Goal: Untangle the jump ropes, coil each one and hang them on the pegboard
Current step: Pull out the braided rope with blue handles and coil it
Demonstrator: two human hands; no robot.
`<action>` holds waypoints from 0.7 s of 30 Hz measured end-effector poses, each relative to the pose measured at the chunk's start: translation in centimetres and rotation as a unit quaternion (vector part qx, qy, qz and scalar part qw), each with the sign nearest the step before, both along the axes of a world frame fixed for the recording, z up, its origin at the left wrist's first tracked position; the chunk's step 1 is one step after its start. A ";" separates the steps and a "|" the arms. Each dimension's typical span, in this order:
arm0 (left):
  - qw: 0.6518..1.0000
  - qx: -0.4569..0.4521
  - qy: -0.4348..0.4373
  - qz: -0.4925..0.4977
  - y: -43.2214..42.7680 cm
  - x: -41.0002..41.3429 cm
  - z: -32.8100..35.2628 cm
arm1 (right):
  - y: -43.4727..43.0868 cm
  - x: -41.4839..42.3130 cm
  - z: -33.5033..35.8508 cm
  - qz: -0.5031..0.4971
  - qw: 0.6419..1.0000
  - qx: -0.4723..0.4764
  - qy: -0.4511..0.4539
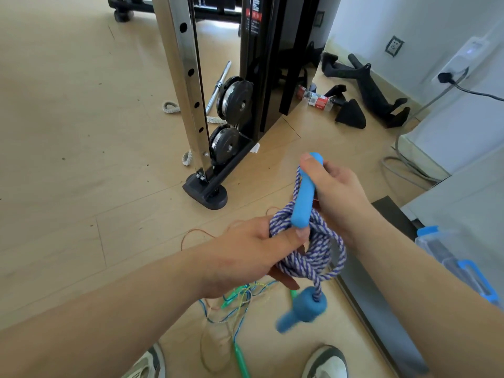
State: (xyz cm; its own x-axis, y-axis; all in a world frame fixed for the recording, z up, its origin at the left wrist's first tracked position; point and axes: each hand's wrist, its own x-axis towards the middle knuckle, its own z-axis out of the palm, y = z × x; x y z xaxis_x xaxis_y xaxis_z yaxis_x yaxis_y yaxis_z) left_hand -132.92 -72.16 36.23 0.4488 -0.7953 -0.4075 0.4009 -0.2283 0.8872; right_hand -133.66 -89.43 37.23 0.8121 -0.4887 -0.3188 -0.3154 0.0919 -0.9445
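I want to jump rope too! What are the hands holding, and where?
The left hand grips the purple rope by its coiled loops. The right hand holds one blue handle near its upper end. The other handle dangles free.

I'm standing in a home gym here: pale wood floor point(68, 132) under me, a cable machine's chrome upright point(191, 77), drilled with holes, rising top centre, two black pulleys point(236, 100) stacked near its foot. A steel bar point(218, 85) lies behind it, and black cable grips point(373, 88) sprawl along the white wall upper right, below a wall socket point(394, 46).
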 end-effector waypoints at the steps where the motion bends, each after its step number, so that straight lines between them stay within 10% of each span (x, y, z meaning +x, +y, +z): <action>1: 1.000 0.004 -0.004 0.005 0.0 0.1 -0.2 | -0.1 -0.1 0.0 0.014 1.000 0.021 -0.010; 12: 0.999 0.011 -0.020 -0.036 0.3 1.3 -0.3 | 0.3 -0.4 -1.1 -0.070 0.993 -0.090 0.006; 21: 0.992 0.016 0.016 0.126 -0.1 1.9 -1.2 | 2.0 -1.1 -0.3 0.012 0.954 -0.259 -0.151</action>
State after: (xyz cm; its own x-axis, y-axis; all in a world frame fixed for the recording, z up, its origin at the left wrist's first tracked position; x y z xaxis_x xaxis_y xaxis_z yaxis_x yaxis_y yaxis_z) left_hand -130.99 -72.22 34.98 0.6191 -0.6454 -0.4475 0.4761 -0.1447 0.8674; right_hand -134.76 -87.39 36.98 0.8419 -0.4966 0.2109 -0.0178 -0.4163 -0.9091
